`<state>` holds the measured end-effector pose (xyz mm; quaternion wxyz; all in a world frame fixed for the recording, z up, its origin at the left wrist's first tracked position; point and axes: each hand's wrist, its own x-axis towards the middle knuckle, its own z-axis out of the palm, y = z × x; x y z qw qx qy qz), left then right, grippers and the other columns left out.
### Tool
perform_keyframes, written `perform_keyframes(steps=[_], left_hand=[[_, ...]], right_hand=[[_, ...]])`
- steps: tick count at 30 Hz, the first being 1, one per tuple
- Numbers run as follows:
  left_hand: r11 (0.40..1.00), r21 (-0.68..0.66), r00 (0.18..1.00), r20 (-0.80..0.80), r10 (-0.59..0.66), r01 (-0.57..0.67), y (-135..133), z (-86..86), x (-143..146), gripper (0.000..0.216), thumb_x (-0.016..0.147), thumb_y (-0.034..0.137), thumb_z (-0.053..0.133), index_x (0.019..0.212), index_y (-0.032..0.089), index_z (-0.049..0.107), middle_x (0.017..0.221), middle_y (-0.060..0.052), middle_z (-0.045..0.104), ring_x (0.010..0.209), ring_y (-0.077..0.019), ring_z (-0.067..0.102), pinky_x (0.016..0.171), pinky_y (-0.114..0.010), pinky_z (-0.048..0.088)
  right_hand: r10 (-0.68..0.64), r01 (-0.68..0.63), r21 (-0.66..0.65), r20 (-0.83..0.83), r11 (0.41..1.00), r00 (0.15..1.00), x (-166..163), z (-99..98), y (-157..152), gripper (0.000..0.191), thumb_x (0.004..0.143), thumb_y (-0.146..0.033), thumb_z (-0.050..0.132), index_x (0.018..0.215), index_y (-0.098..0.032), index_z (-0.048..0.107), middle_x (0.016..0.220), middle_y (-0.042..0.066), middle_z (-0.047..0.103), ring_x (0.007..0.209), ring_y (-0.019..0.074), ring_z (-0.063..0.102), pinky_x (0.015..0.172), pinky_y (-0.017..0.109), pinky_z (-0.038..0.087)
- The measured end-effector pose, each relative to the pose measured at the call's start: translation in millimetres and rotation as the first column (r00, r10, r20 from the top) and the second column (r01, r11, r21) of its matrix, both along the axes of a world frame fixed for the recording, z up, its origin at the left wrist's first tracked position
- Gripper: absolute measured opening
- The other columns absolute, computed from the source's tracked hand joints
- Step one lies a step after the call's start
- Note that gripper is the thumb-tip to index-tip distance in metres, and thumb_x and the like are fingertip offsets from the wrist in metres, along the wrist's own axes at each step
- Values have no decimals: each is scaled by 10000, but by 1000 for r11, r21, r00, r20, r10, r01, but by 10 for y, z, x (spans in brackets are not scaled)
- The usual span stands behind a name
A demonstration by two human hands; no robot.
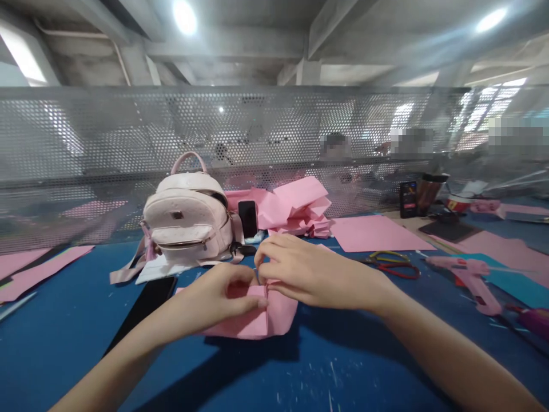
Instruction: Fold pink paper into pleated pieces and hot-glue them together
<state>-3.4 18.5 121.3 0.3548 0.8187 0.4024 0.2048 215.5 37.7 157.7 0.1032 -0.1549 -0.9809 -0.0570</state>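
Pink sheet material, paper or felt (244, 326), is folded between my two hands just above the blue table. My left hand (231, 292) grips its left part, with the thumb lying along a folded edge. From the right, my right hand (295, 269) reaches over the back of the piece, its fingers curled and pinching the upper edge close to my left fingertips. Part of the sheet is hidden behind both hands.
A pale backpack (189, 212) stands behind my left hand. Crumpled pink sheets (295, 203) and an upright phone (247, 218) are beside it. Scissors (397, 266) and a pink glue gun (476, 280) lie right. A dark flat slab (143, 309) lies left. A perforated screen (266, 131) spans the back.
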Motion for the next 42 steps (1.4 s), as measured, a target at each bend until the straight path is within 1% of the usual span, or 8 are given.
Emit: perform_keyframes(steps=[4, 7, 13, 16, 20, 25, 32, 42], left_hand=[[961, -264, 995, 67, -70, 85, 58, -9, -14, 244, 797, 375, 696, 709, 156, 633, 625, 49, 540, 589, -94, 444, 568, -218, 348], [955, -282, 995, 67, -79, 95, 71, -11, -1, 216, 777, 369, 713, 752, 155, 689, 589, 55, 534, 541, -83, 416, 548, -219, 339], [988, -150, 999, 5, -42, 42, 40, 12, 26, 151, 743, 320, 761, 722, 177, 717, 649, 38, 646, 614, -117, 552, 622, -228, 423], [991, 122, 995, 96, 34, -46, -14, 77, 36, 53, 795, 247, 726, 811, 205, 699, 808, 21, 698, 789, -153, 629, 731, -250, 472], [755, 617, 963, 261, 67, -220, -116, 136, 65, 136, 852, 205, 695, 985, 230, 683, 1063, -28, 674, 1015, -182, 612, 884, -313, 481], [457, 851, 964, 255, 72, -259, -138, 78, 117, 222, 821, 153, 737, 1030, 217, 694, 963, -25, 706, 902, -171, 631, 829, -341, 499], [501, 798, 937, 340, 84, -335, -74, -17, 106, 199, 862, 109, 669, 997, 248, 719, 951, -18, 725, 888, -177, 657, 785, -355, 513], [374, 871, 948, 288, 137, -318, -97, 16, 112, 131, 822, 121, 722, 880, 237, 705, 915, 6, 761, 836, -182, 667, 780, -387, 477]], right_hand=[[39, -40, -97, -13, 994, 999, 19, 8, -6, 127, 982, -204, 508, 926, -162, 614, 1079, 68, 567, 1018, 195, 483, 944, 347, 393], [66, -69, -146, -25, 987, 998, 46, 11, 0, 158, 977, -286, 546, 908, -167, 624, 1048, 58, 579, 1020, 192, 490, 974, 351, 371], [101, -123, -237, -100, 964, 990, 20, -13, 29, 187, 957, -330, 591, 877, -175, 662, 905, 10, 622, 949, 166, 534, 979, 342, 356], [40, -89, -254, -194, 963, 980, 15, -14, 59, 107, 911, -264, 666, 862, -172, 686, 850, -9, 649, 874, 151, 565, 948, 337, 365], [-75, -42, -284, -391, 958, 917, 38, -8, 107, 68, 861, -221, 720, 820, -171, 701, 800, -5, 669, 808, 145, 593, 791, 292, 418], [-121, -47, -262, -589, 964, 799, 48, -32, 133, 37, 834, -146, 729, 834, -182, 725, 806, -2, 698, 771, 139, 620, 829, 319, 419], [-144, -50, -282, -624, 958, 768, -11, -89, 121, 25, 855, -187, 713, 839, -189, 733, 794, 1, 706, 772, 139, 618, 826, 322, 445], [-135, -100, -327, -623, 940, 770, -59, -128, 115, 65, 886, -182, 668, 842, -183, 715, 818, 5, 695, 778, 132, 607, 773, 298, 453]])
